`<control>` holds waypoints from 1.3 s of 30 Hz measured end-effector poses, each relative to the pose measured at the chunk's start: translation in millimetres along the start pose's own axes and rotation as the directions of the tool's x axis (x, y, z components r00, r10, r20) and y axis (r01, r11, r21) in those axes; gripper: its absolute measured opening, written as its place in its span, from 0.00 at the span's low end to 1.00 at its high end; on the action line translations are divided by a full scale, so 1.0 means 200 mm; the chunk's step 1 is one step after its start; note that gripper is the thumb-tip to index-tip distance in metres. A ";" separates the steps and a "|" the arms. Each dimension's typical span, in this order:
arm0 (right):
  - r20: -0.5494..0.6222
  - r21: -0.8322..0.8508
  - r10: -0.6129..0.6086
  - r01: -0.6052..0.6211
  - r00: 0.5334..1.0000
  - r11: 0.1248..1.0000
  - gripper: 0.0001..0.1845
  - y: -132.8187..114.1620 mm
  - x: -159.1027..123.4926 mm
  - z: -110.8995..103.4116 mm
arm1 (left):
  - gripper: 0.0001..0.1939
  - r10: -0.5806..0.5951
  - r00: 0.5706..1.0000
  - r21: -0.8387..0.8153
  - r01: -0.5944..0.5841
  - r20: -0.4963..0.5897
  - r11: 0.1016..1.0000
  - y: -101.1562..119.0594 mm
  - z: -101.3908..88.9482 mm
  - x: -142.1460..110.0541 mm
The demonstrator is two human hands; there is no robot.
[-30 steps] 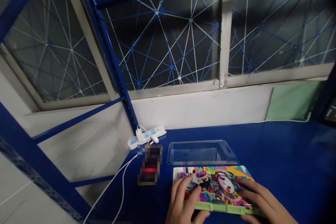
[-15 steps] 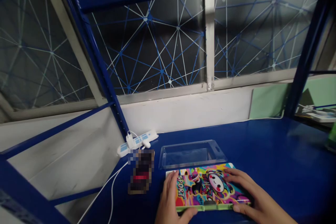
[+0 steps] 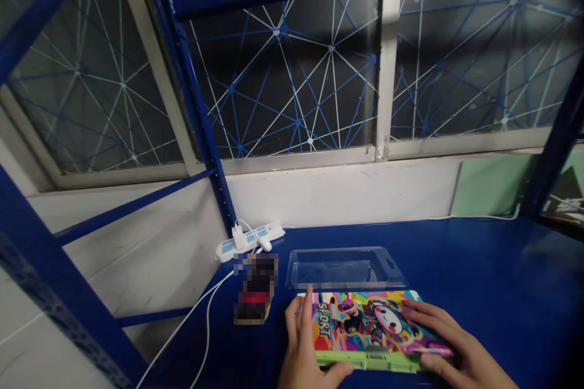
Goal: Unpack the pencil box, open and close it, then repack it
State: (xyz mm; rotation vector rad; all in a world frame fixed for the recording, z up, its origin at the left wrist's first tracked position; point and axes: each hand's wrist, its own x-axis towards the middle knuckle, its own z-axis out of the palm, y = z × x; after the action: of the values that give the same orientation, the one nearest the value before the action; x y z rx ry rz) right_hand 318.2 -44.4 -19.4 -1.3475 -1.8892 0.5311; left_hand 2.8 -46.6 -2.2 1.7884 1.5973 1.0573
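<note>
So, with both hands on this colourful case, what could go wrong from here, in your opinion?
The printed case, between the left hand and right hand, sits right beside the clear plastic tray, so it could knock that tray, which looks light. A wide move of the left hand might also catch the white cable or the blurred object.

A blue bench (image 3: pixel 493 267) carries a clear blister tray (image 3: pixel 345 268) and power strip (image 3: pixel 250 240).

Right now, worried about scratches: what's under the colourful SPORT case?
The SPORT case lies on the blue desk; its underside and anything beneath it are covered, so they cannot be seen.
</note>
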 end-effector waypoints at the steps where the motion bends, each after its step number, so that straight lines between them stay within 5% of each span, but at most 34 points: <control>1: -0.017 0.008 0.012 -0.012 1.000 1.000 0.24 -0.01 0.01 0.00 | 0.62 0.021 1.000 0.009 -0.021 -0.021 1.000 -0.01 0.01 0.00; 6: -0.130 0.057 0.095 -0.088 0.987 0.994 0.23 -0.03 0.03 0.01 | 0.67 0.052 0.992 0.005 -0.052 -0.115 0.999 -0.06 0.03 -0.01; 13: -0.282 0.198 0.298 -0.249 0.912 0.948 0.28 -0.06 0.06 0.03 | 0.75 0.153 0.982 0.068 -0.146 -0.113 0.987 -0.11 0.06 0.00; 19: -0.326 0.299 0.397 -0.305 0.858 0.904 0.27 -0.08 0.08 0.02 | 0.58 0.151 0.980 0.059 -0.144 -0.129 0.988 -0.06 0.06 0.00; 23: -0.330 0.326 0.390 -0.284 0.859 0.902 0.25 -0.08 0.06 0.02 | 0.61 0.156 0.981 0.066 -0.149 -0.115 0.987 -0.06 0.04 -0.01; 29: -0.224 0.287 0.293 -0.224 0.929 0.931 0.28 0.01 0.02 0.00 | 0.71 0.194 0.978 -0.018 -0.196 -0.072 0.980 -0.09 0.01 -0.01; 33: -0.009 0.311 0.101 -0.093 0.995 0.946 0.39 0.05 0.00 -0.06 | 0.53 0.222 0.966 -0.111 -0.237 -0.135 0.965 -0.10 0.01 0.00; 36: 0.164 0.348 -0.061 0.000 0.985 0.937 0.47 0.01 -0.02 -0.09 | 0.41 0.209 0.961 -0.111 -0.231 -0.181 0.967 -0.11 0.03 0.01; 39: 0.189 0.328 -0.098 0.031 0.977 0.944 0.47 -0.05 -0.02 -0.10 | 0.35 0.209 0.952 -0.058 -0.227 -0.223 0.972 -0.11 0.04 0.01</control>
State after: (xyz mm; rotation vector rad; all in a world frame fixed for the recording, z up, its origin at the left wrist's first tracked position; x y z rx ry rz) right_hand 328.8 -54.0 -0.5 -1.0432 -1.8977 0.9320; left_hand -3.1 -39.7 -23.0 1.8796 1.4740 1.4425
